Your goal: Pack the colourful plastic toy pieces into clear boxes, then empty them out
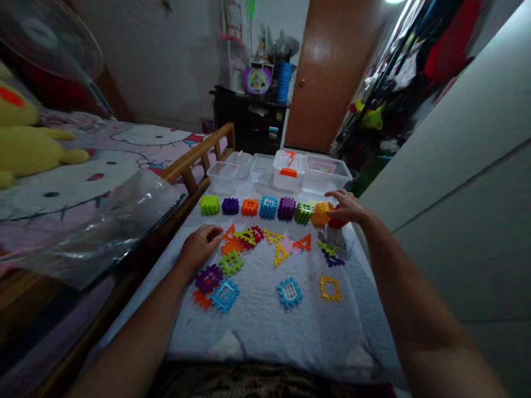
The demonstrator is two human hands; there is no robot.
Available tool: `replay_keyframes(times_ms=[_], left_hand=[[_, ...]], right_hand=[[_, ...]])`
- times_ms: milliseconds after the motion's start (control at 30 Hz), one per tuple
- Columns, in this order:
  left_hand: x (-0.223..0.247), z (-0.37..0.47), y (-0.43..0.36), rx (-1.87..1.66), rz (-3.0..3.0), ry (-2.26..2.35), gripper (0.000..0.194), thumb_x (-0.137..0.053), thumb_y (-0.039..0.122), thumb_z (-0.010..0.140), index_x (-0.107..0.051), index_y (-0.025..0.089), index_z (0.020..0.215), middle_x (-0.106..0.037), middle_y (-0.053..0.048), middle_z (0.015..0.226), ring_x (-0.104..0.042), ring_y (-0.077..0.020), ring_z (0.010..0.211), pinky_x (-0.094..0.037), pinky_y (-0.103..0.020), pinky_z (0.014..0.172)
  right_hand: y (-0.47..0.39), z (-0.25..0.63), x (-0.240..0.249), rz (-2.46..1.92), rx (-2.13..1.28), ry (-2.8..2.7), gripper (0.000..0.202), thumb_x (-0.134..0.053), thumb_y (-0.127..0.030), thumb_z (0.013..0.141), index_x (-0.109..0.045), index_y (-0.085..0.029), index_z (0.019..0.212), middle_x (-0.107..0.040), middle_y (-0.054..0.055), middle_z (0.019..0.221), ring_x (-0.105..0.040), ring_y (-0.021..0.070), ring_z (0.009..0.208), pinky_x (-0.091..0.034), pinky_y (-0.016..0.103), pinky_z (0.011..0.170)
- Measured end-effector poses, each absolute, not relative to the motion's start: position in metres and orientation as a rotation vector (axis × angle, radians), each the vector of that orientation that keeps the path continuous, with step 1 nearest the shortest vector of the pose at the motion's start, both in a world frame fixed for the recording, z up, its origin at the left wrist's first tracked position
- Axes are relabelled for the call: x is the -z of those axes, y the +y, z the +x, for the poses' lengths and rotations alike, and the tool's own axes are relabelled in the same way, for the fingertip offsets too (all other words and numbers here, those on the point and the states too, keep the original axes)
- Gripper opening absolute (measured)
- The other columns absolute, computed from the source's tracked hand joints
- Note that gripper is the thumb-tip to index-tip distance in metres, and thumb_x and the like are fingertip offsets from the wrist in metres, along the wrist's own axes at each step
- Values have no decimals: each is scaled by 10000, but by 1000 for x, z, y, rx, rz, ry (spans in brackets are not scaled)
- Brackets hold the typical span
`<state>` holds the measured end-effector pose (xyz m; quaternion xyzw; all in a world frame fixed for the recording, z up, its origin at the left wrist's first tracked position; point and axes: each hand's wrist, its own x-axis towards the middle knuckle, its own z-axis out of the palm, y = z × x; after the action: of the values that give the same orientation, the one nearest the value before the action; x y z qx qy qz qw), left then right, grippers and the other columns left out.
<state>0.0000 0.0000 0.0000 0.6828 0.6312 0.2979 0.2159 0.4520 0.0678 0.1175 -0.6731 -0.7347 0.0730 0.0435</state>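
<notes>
My right hand [346, 207] reaches to the right end of a row of stacked plastic pieces, its fingers at the yellow stack [321, 214] and over the red stack [337, 216]. Left of these stand green [304, 213], purple [286, 208] and blue [269, 207] stacks, among others. My left hand [202, 245] rests on the cloth with fingers bent, beside loose orange pieces [232, 245]; what its fingertips hold, if anything, is too small to tell. Nearer lie a green piece [231, 263], a purple piece [209, 278], a blue square [289, 292] and a yellow square frame [330, 288].
Clear plastic boxes [327, 166] line the far edge of the cloth-covered table [265, 337]. A wooden bed rail [194, 157] and a plastic bag [112, 221] are on the left. A pale cabinet [456, 182] stands close on the right.
</notes>
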Motion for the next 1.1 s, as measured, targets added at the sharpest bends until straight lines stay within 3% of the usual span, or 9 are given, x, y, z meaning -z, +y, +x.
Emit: replay_keyframes(times_ms=[167, 333, 500, 633, 767, 933, 1100], left_hand=[[-3, 1, -1, -809, 1913, 1746, 306, -543, 403, 785, -689, 209, 970, -715, -60, 1020, -659, -230, 910, -530, -337, 860], [-3, 3, -2, -853, 1904, 1724, 324, -523, 443, 828, -693, 197, 954, -708, -69, 1014, -656, -231, 914, -519, -350, 875], [-6, 4, -4, -921, 1904, 1705, 323, -506, 441, 864, -686, 184, 942, -699, -73, 1004, -650, -223, 898, -516, -353, 860], [-17, 11, -7, -1071, 2029, 1713, 247, -526, 357, 871, -675, 182, 964, -687, -75, 1029, -632, -220, 919, -504, -371, 909], [-29, 34, -9, -816, 2307, 1540, 263, -617, 321, 858, -673, 186, 1076, -687, -87, 1160, -594, -260, 1130, -427, -411, 1039], [-33, 67, -11, -444, 2409, 1635, 652, -757, 502, 756, -597, 168, 1293, -632, -133, 1316, -563, -338, 1189, -435, -463, 995], [-39, 81, -10, -394, 2445, 1760, 508, -686, 459, 835, -622, 163, 1242, -687, -119, 1217, -595, -319, 1120, -419, -446, 957]], right_hand=[[21, 430, -120, -1703, -115, -2165, 536, -678, -293, 749, -627, -170, 1268, -573, 164, 1295, -513, 362, 1237, -409, 529, 1066], [-42, 364, -75, -1375, -398, -2218, 349, -599, -224, 842, -631, -198, 1188, -655, 104, 1148, -627, 249, 1051, -501, 415, 938], [-56, 324, -25, -1387, -306, -2154, 205, -541, -163, 887, -685, -165, 1032, -661, 135, 1071, -607, 261, 1009, -484, 430, 923], [-52, 321, -13, -1371, -249, -2090, 187, -531, -145, 898, -696, -156, 984, -664, 137, 1034, -594, 267, 999, -464, 433, 933], [-54, 320, -12, -1355, -248, -2102, 174, -528, -140, 899, -695, -146, 947, -664, 128, 977, -591, 256, 946, -463, 407, 892], [-53, 319, -11, -1379, -241, -2124, 165, -527, -134, 892, -690, -152, 903, -651, 107, 917, -576, 238, 890, -450, 375, 854], [-52, 320, -10, -1368, -240, -2120, 162, -528, -121, 880, -686, -153, 902, -648, 101, 915, -573, 233, 894, -438, 357, 842]])
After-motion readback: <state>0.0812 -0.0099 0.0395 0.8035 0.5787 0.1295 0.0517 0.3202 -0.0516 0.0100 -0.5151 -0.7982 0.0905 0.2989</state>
